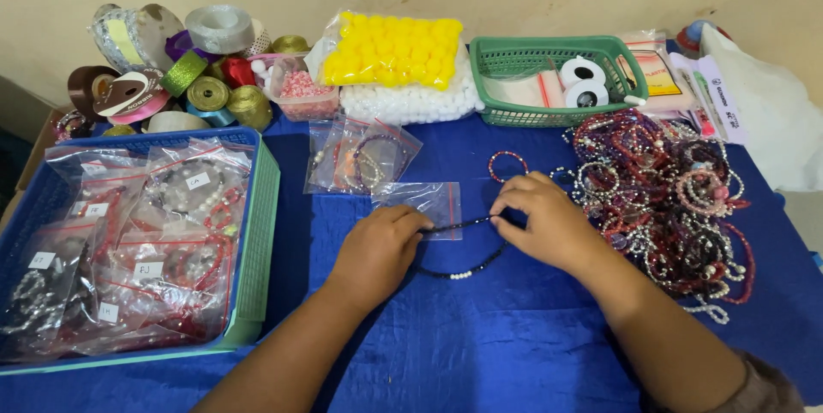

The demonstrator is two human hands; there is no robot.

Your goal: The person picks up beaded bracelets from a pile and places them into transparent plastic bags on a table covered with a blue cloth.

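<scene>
A dark beaded bracelet (pixel 467 269) with a few white beads lies stretched on the blue cloth (pixel 480 344). My left hand (pixel 377 250) pinches its left end and my right hand (pixel 549 220) pinches its right end. A small clear zip bag (pixel 429 199), empty as far as I can see, lies flat just behind my left hand. A red beaded bracelet (pixel 507 164) rests on the cloth just beyond my right hand.
A heap of beaded bracelets (pixel 669 199) lies at the right. A blue tray (pixel 257 233) of bagged bracelets stands at the left. Behind are filled clear bags (pixel 360 156), ribbon rolls (pixel 171 70), yellow pom-poms (pixel 394 53) and a green basket (pixel 549 57).
</scene>
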